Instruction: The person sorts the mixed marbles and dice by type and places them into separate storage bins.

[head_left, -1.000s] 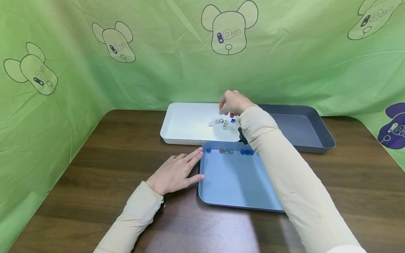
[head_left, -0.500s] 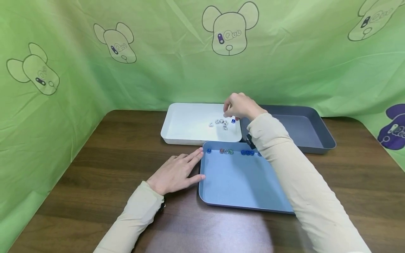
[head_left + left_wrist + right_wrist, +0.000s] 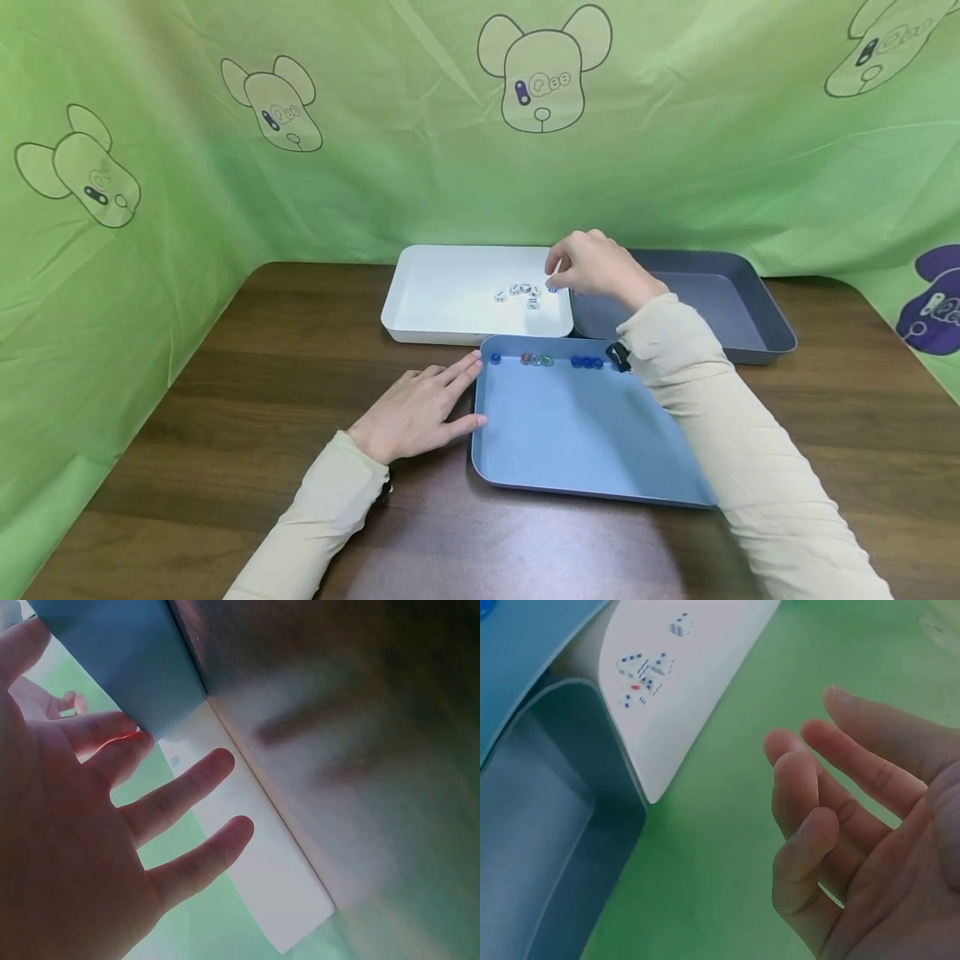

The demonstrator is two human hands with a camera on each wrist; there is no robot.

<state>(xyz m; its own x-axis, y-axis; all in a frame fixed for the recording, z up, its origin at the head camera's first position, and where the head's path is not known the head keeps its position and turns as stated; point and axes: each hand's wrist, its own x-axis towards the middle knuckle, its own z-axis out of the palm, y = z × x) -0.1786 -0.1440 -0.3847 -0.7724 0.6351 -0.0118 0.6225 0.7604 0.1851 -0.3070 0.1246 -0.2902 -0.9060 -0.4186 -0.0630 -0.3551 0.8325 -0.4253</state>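
My left hand (image 3: 416,410) lies with straight, spread fingers at the left rim of the light blue tray (image 3: 577,433). Its fingers (image 3: 187,787) also show spread in the left wrist view. Above the border between the white tray (image 3: 442,287) and the dark grey tray (image 3: 705,300) hovers my right hand (image 3: 596,265), its fingers loosely bent. The right wrist view shows nothing between those fingers (image 3: 795,787). Several white dice (image 3: 533,304) sit in the white tray's right half. A blue die (image 3: 552,290) shows just under the right fingertips, partly covered by them.
Glass marbles line the light blue tray's back edge: a lone blue marble (image 3: 495,358), a reddish, clear and green group (image 3: 536,360), and blue marbles (image 3: 587,362). All trays stand on a wooden table (image 3: 300,350) before a green printed cloth (image 3: 420,150).
My right hand has moved rightward and slightly nearer, from over the dice to the edge between the white and grey trays. My left hand has stayed in place.
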